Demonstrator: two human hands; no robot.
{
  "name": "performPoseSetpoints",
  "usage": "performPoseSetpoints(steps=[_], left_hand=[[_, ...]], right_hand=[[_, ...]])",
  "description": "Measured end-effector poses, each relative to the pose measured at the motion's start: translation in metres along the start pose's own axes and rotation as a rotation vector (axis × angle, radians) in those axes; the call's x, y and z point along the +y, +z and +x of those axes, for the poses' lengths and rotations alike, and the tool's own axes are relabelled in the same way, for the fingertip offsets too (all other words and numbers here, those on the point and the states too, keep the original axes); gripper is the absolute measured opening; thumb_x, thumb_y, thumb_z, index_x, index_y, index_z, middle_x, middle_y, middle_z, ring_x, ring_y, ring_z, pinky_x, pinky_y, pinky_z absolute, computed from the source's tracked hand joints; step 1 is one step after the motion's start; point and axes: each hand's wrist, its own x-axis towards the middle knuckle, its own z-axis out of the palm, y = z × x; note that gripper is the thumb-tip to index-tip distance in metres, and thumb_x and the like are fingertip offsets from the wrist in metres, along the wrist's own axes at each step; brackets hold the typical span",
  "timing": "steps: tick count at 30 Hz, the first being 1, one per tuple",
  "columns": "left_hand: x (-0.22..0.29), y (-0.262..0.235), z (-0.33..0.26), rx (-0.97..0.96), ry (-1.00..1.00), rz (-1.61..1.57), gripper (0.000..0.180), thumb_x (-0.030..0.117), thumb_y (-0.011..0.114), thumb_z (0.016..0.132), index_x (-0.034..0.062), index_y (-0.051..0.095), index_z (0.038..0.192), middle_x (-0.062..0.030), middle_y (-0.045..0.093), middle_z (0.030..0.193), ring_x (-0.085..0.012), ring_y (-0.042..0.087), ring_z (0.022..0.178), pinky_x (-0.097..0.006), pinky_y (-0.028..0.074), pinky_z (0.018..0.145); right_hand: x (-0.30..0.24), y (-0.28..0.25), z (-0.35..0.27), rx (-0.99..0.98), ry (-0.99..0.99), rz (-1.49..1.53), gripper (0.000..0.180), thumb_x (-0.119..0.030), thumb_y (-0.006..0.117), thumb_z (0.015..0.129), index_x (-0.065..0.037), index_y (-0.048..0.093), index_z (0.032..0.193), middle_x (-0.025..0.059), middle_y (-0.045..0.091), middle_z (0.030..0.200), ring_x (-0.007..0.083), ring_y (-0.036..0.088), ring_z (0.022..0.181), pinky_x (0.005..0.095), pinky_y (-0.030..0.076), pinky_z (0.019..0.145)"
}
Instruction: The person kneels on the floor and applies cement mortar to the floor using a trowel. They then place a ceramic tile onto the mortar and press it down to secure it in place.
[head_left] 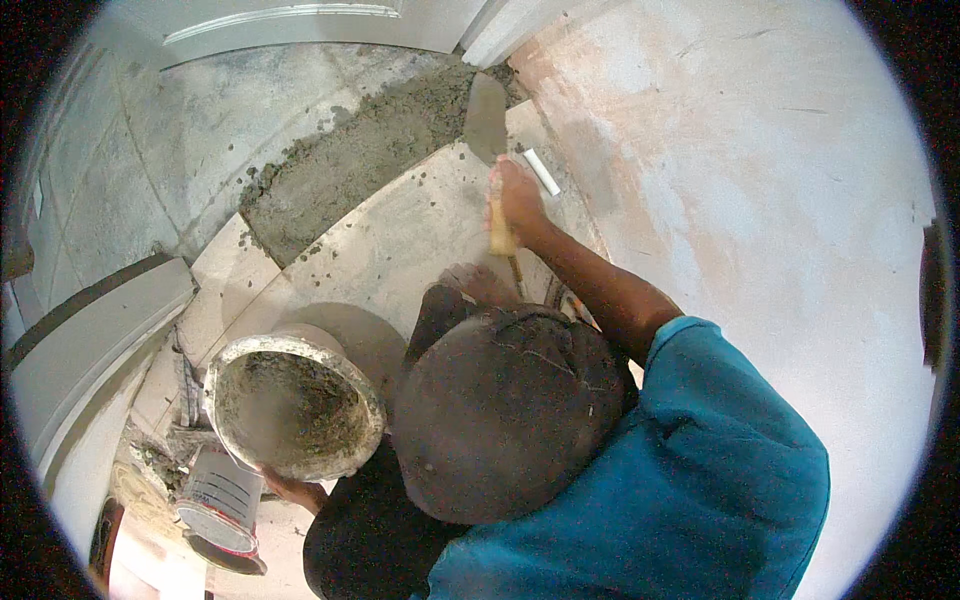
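My right hand [517, 200] grips a trowel by its light wooden handle, arm stretched forward. The trowel's grey blade [487, 115] rests at the right end of a strip of wet grey mortar [360, 155], close to the door frame. At lower left, my left hand [295, 489] holds the lower rim of a round bucket [374, 400]. This bucket has a mortar-crusted white rim, leans to one side and contains grey mortar [285, 405]. Most of the left hand's fingers are hidden behind the rim.
Pale floor tiles [385, 235] border the mortar strip; crumbs lie around it. A short white stick [541, 171] lies beside my right hand. White doors stand ahead [300, 28] and at left [90, 370]. A wall [740, 180] rises at right. A grey-white tub [218, 495] sits at lower left.
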Motion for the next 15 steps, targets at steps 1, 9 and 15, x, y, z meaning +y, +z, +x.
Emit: performPoseSetpoints(steps=[1, 9, 15], left_hand=[[0.002, 0.000, -0.002, 0.003, -0.001, 0.006, 0.063, 0.045, 0.048, 0.095, -0.0032, 0.048, 0.135, -0.0209, 0.046, 0.137, -0.0354, 0.048, 0.121, -0.050, 0.041, 0.101], [0.010, -0.001, -0.004, -0.004, 0.033, 0.043, 0.061, 0.044, 0.047, 0.096, -0.0036, 0.048, 0.135, -0.0208, 0.047, 0.136, -0.0350, 0.049, 0.120, -0.049, 0.043, 0.100], [0.009, 0.002, 0.001, -0.036, 0.051, 0.030, 0.060, 0.043, 0.046, 0.096, -0.0040, 0.048, 0.135, -0.0208, 0.048, 0.135, -0.0347, 0.050, 0.119, -0.049, 0.043, 0.099]], right_hand=[[0.006, 0.010, 0.006, -0.003, -0.038, 0.005, 0.033, -0.041, 0.042, 0.098, -0.010, 0.050, 0.096, 0.0084, 0.050, 0.066, 0.0232, 0.052, 0.046, 0.0424, 0.045, 0.041], [-0.035, 0.031, 0.015, -0.158, -0.155, -0.638, 0.024, -0.017, 0.043, 0.095, 0.001, 0.059, 0.094, 0.0217, 0.064, 0.080, 0.0416, 0.065, 0.075, 0.0514, 0.052, 0.070], [-0.050, 0.038, 0.020, -0.329, 0.166, -0.515, 0.040, -0.030, 0.034, 0.101, 0.003, 0.055, 0.093, 0.0269, 0.061, 0.078, 0.0413, 0.065, 0.072, 0.0508, 0.053, 0.074]])
